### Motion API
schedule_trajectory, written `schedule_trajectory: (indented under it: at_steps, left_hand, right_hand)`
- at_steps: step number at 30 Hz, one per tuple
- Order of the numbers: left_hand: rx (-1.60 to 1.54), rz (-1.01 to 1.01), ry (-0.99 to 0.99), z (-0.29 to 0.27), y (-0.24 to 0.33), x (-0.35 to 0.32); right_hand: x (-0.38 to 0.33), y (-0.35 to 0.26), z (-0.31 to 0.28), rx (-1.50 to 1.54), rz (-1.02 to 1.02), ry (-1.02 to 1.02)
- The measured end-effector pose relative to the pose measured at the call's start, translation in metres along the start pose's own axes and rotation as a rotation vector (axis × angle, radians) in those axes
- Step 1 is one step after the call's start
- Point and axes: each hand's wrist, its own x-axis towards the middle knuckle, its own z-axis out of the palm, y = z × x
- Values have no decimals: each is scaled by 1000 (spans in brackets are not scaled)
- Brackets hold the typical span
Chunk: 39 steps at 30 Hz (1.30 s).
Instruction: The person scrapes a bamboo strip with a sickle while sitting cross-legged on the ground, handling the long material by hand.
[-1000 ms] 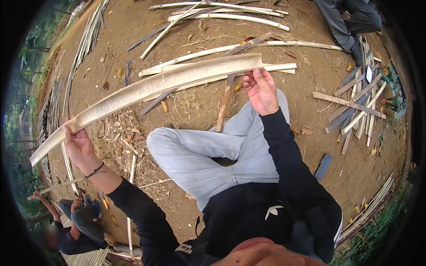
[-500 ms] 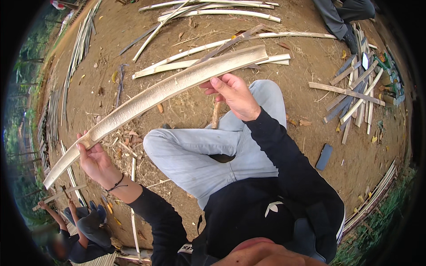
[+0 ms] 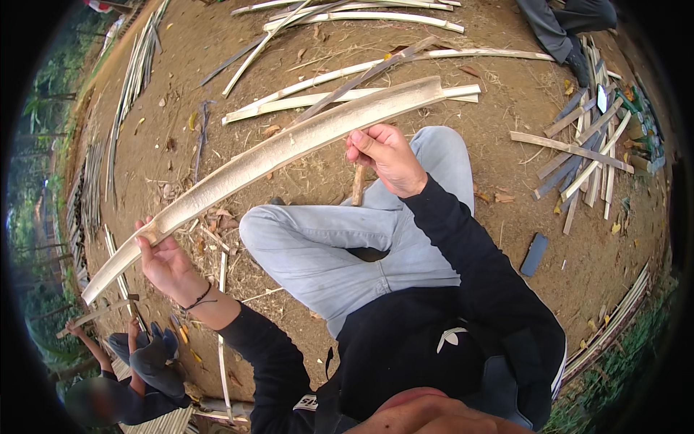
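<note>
A long split bamboo strip [image 3: 289,143], pale and hollowed on its upward face, slants in front of me from lower left to upper right. My left hand [image 3: 168,262] grips it near its lower left end, close to a node, with the thumb on the near edge. Further up, my right hand [image 3: 390,160] has its fingers curled and pinched at the strip's near edge; part of that grip is hidden. Below the right hand, a short wooden stick or handle [image 3: 358,185] shows beside my bent leg [image 3: 322,235].
More bamboo strips [image 3: 347,66] lie on the dirt ahead. At right are a pile of slats [image 3: 578,155], a dark phone-like slab [image 3: 533,254] and another person's leg [image 3: 546,32]. At lower left, a seated person [image 3: 137,369] raises a hammer-like tool over a strip.
The view has shifted slightly, moving the scene a little rightward. My right fingers have drawn in closer together at the strip's edge. The person at lower left has moved the tool.
</note>
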Motion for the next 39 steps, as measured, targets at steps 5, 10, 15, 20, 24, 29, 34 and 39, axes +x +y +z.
schedule_trajectory:
  at_steps: [5, 10, 15, 20, 24, 29, 34, 39]
  left_hand:
    - [14, 65, 89, 11, -6, -18]
    - [-26, 30, 112, -1, -7, -18]
    - [-81, 59, 225, -12, -2, -19]
    - [-50, 69, 189, -22, -2, -13]
    - [2, 4, 136, -31, -8, -11]
    - [83, -104, 70, 0, -29, -19]
    - [126, -352, -72, 17, -66, -30]
    - [305, -609, -399, 87, -119, -82]
  right_hand:
    - [-2, 5, 2, -16, -60, 21]
    - [4, 3, 0, 22, -213, -27]
    - [13, 6, -17, 90, -205, 121]
    - [22, 32, -35, -1015, -513, 562]
    - [-7, -6, 19, -1436, -758, 366]
    - [-30, -53, -18, -1771, -631, -10]
    - [-71, -77, -93, -1859, -450, -128]
    - [-183, -79, -178, -1586, -141, 333]
